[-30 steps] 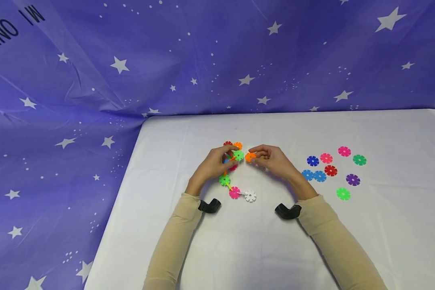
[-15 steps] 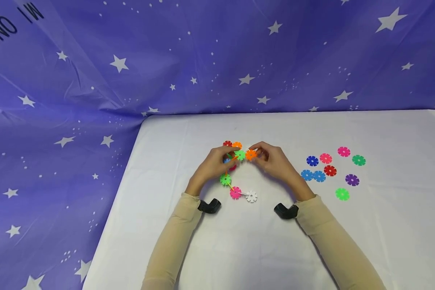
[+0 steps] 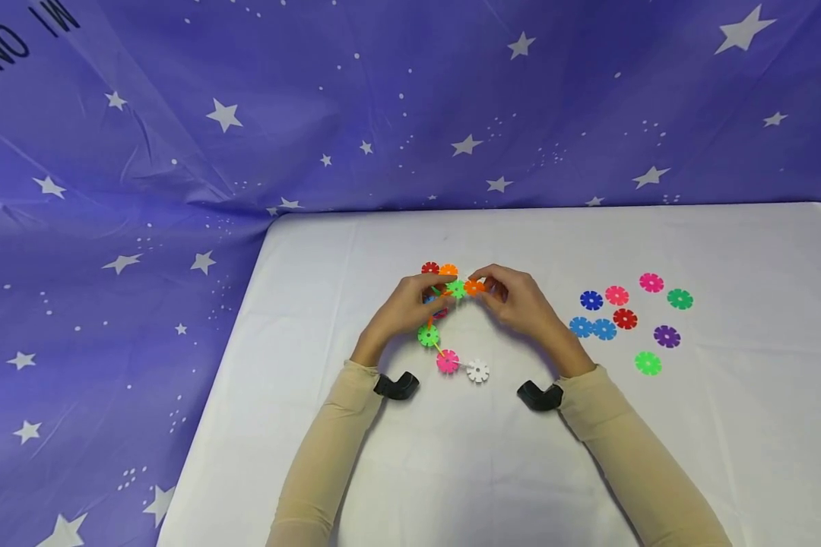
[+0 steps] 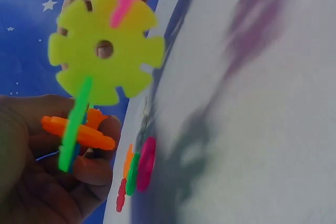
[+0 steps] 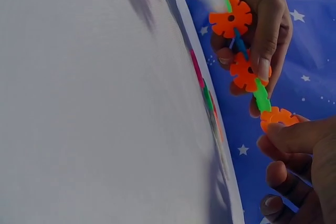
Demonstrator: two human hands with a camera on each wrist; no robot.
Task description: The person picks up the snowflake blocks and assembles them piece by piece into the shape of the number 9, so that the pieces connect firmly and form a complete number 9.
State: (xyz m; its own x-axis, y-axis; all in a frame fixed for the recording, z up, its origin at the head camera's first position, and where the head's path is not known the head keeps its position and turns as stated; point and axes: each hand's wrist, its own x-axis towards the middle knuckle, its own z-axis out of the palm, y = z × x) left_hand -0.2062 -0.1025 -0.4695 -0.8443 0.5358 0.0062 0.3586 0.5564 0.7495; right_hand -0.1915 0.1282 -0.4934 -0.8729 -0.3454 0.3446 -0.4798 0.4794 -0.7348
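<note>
My left hand [image 3: 408, 308] holds a chain of notched plastic discs, pinching an orange disc [image 5: 244, 71] near its end. A green disc [image 5: 262, 97] sticks out edge-on beyond those fingers. My right hand [image 3: 520, 300] pinches another orange disc [image 5: 281, 116] between thumb and fingers, its rim meeting the green one. The rest of the chain hangs toward me, with a yellow disc [image 4: 107, 48] large in the left wrist view. Lower down in the head view come a green disc [image 3: 428, 335], a pink disc [image 3: 448, 361] and a white disc [image 3: 478, 371] at the tail.
Several loose discs lie to the right on the white-covered table [image 3: 451, 471], among them a purple disc [image 3: 667, 336] and a dark blue disc [image 3: 591, 300]. Behind the hands lie a red disc [image 3: 430, 269] and an orange one. A starry blue cloth [image 3: 383, 106] hangs behind.
The gap between the green disc at the chain's end and the right hand's orange disc has closed. The chain's tail has shifted slightly right. Both hands keep their grip.
</note>
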